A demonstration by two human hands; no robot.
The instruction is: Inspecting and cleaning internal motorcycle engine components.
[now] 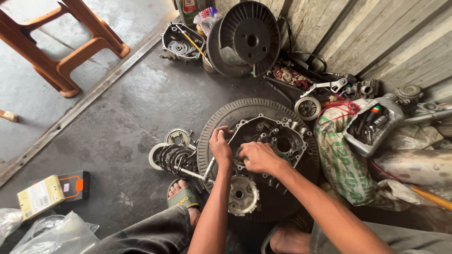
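— Where are the hands?
— The left hand (220, 146) and right hand (254, 156) both curl, fingers bent, on the engine case (278, 136) (lying on a tyre (212, 136)).
— Gripping?
— Cannot tell; clutch plates (172, 157) lie just left.

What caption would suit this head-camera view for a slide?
Both hands, left and right, work inside an open engine crankcase resting on a tyre, clutch plates alongside.

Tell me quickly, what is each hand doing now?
Left hand: fingers curled on the engine case rim; grip cannot be told.
Right hand: closed inside the case; held item cannot be told.
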